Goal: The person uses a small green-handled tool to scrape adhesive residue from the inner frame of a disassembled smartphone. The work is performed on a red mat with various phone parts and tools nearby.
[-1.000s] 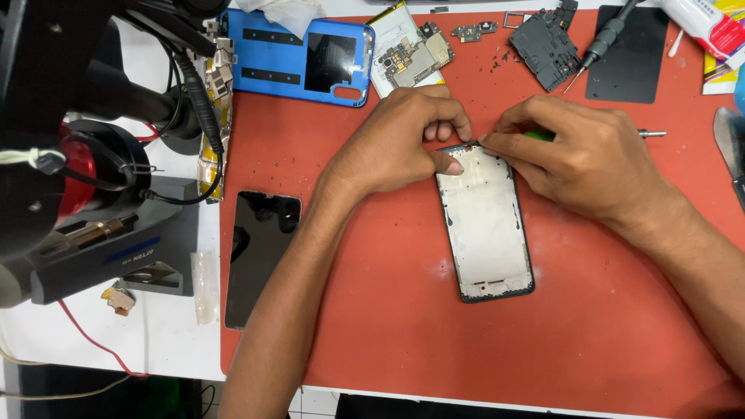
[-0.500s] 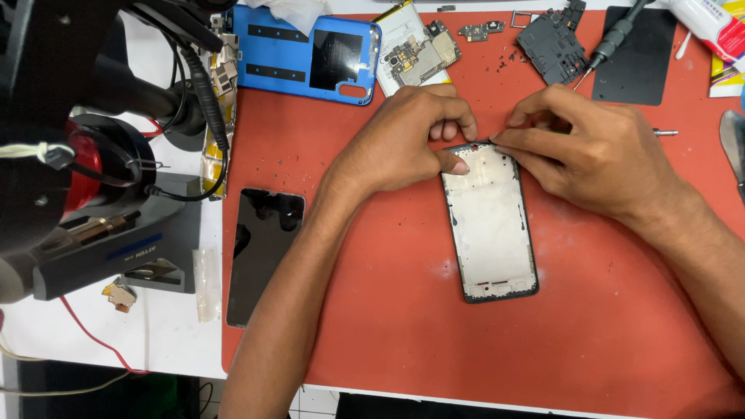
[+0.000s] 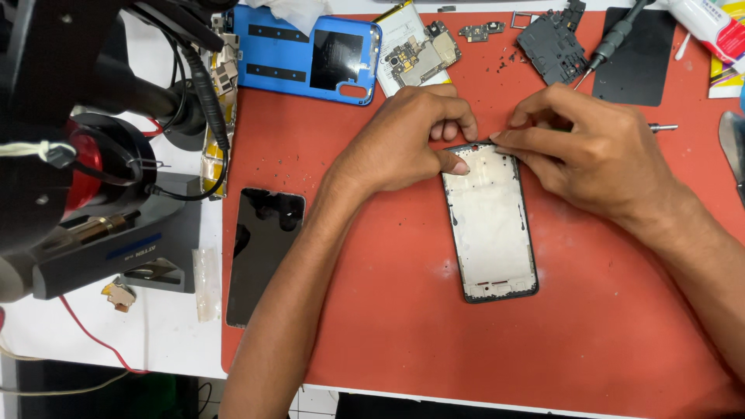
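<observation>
Both hands are still pinching the top edge of the phone frame (image 3: pixel 490 225), which is lying flat on the red mat (image 3: pixel 372 326). The left hand (image 3: pixel 403 140) and right hand (image 3: pixel 597 151) have barely shifted since before; the frame is resting slightly lower-right.

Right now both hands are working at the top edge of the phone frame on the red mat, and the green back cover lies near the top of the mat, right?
Nearly. The head view shows the back cover is blue, not green. The rest holds: left hand and right hand are both at the top edge of the phone frame on the red mat.
</observation>
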